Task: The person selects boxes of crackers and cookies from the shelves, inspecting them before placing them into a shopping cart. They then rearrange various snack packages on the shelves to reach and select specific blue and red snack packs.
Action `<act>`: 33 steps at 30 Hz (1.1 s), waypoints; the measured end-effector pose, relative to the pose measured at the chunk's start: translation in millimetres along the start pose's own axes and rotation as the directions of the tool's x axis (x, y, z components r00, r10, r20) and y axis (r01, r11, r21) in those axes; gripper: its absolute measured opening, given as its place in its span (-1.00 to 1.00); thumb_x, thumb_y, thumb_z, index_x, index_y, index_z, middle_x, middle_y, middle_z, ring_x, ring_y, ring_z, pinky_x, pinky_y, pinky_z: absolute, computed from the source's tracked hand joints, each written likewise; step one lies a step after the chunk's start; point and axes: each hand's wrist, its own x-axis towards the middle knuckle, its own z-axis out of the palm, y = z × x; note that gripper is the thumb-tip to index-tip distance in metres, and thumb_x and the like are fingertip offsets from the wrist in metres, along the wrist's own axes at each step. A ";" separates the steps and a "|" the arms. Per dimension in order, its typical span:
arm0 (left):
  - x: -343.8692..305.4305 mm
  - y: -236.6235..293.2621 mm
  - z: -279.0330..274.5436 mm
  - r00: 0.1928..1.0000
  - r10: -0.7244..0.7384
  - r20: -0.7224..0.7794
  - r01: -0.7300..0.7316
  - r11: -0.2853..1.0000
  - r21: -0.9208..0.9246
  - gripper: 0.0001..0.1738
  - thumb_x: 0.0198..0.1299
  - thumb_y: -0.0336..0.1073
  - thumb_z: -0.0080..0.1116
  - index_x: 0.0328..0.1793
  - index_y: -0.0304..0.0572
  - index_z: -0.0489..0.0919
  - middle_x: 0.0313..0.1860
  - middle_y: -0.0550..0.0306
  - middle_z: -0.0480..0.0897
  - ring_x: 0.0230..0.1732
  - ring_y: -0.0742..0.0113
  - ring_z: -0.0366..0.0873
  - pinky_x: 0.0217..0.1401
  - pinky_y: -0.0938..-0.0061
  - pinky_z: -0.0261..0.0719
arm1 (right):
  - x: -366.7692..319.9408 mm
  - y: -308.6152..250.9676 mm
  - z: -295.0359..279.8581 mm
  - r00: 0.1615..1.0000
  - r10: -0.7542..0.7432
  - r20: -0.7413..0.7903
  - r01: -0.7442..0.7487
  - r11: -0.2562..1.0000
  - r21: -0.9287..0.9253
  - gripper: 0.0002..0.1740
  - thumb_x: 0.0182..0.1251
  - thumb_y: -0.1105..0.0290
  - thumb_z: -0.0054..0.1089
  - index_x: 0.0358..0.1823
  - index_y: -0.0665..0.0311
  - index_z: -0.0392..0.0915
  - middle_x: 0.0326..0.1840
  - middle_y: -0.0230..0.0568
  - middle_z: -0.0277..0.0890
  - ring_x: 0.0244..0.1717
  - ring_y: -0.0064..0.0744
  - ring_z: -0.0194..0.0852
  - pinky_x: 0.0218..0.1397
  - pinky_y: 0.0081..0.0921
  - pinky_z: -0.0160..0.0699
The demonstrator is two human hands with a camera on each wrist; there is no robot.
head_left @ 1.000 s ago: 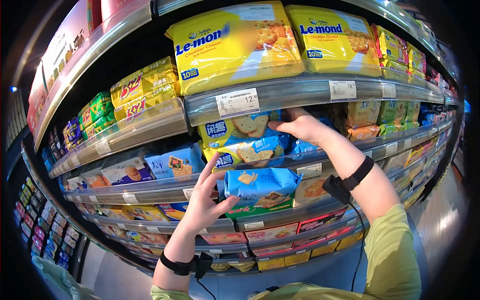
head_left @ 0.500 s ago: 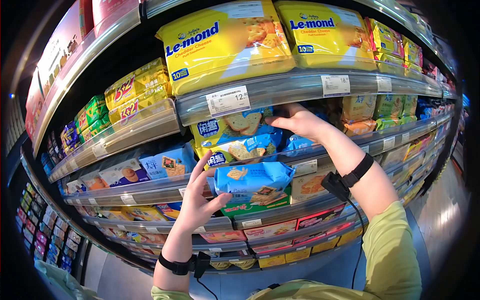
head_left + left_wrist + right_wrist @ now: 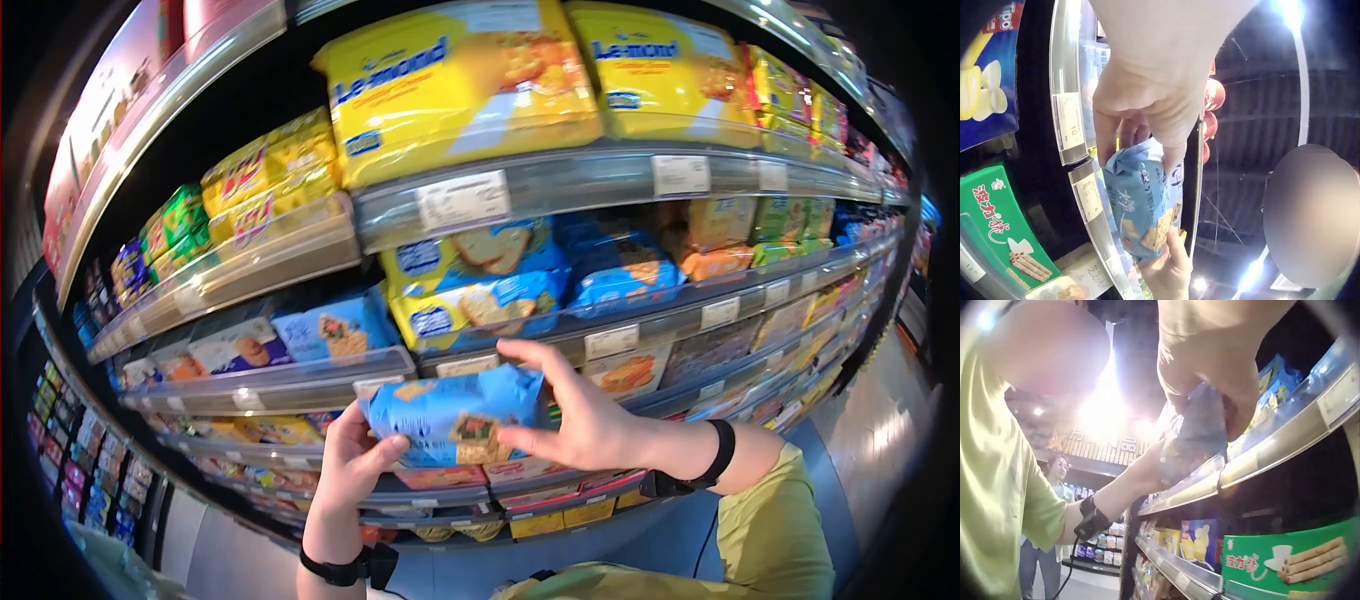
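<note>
A blue cracker pack (image 3: 435, 415) is held level between both hands, in front of the shelf. My left hand (image 3: 345, 465) grips its left end, thumb on the printed front and fingers behind. At the right end, my right hand (image 3: 590, 420) has its thumb on the front and its index finger by the top corner. The left wrist view shows the crumpled end of the blue pack (image 3: 1144, 200) between the left thumb and fingers, and the right hand (image 3: 1169, 269) at its far end. Blurred in the right wrist view, the pack (image 3: 1197, 431) sits between the right thumb and fingers.
Behind the hands, yellow-and-blue packs (image 3: 480, 280) and another blue pack (image 3: 625, 270) stand on a shelf with a clear front lip. Large yellow Le-mond bags (image 3: 450, 90) fill the shelf above. A person (image 3: 1057, 481) stands farther back in the aisle.
My right hand has come down from the shelf to the right end of the blue pack. The left hand has moved down and left with it, its fingers now closed round the end.
</note>
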 end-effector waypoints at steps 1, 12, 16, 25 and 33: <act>-3.2 3.6 -6.2 1.000 -0.013 -0.020 0.013 0.999 -0.034 -0.31 0.16 -0.17 0.40 0.31 -0.41 0.40 0.03 0.15 0.62 0.02 0.47 0.54 0.12 0.53 0.50 | 8.9 -1.8 5.3 0.998 0.064 0.016 -0.065 0.993 0.101 -0.14 0.24 0.31 0.41 0.43 0.29 0.03 0.17 -0.03 0.38 0.15 -0.26 0.48 0.22 -0.38 0.44; -77.1 33.9 -53.1 0.777 0.596 0.203 -0.290 0.052 0.956 -0.19 -0.18 0.05 0.55 0.26 0.11 0.48 0.29 0.03 0.47 0.24 0.04 0.39 0.39 -0.03 0.22 | 60.7 -6.7 97.8 0.881 0.435 0.184 -0.441 0.618 0.651 -0.34 0.34 0.26 0.32 0.30 0.36 0.15 0.08 -0.19 0.47 0.03 -0.51 0.48 0.10 -0.47 0.50; -78.9 25.7 -78.6 0.737 0.593 0.323 -0.300 -0.141 0.944 -0.52 -0.02 -0.28 0.34 0.11 -0.06 0.59 0.19 0.03 0.58 0.21 -0.07 0.44 0.31 -0.04 0.38 | 77.3 -23.2 117.0 0.831 0.491 0.261 -0.529 0.552 0.645 -0.33 0.35 0.10 0.29 0.27 0.38 0.23 0.00 -0.10 0.53 0.05 -0.40 0.53 0.08 -0.41 0.53; -61.9 17.3 -131.7 0.634 0.709 0.309 -0.221 -0.216 0.951 -0.64 0.08 -0.36 0.28 0.06 0.10 0.63 0.12 0.18 0.64 0.18 0.12 0.49 0.36 0.13 0.33 | 167.9 -23.2 110.1 0.898 -0.432 0.081 0.284 0.428 -0.858 -0.49 0.15 0.36 0.30 0.09 0.48 0.42 0.01 0.02 0.43 0.10 -0.09 0.43 0.14 -0.29 0.53; -58.0 4.7 -154.9 0.581 0.745 0.327 -0.245 -0.223 0.944 -0.57 -0.07 -0.31 0.38 0.01 0.01 0.58 0.15 0.11 0.61 0.20 0.05 0.46 0.24 0.09 0.35 | 173.4 -18.2 120.0 0.927 -0.326 0.186 0.308 0.379 -0.872 -0.57 0.11 0.44 0.27 -0.01 0.36 0.32 -0.14 -0.05 0.50 -0.05 -0.07 0.50 0.02 -0.19 0.49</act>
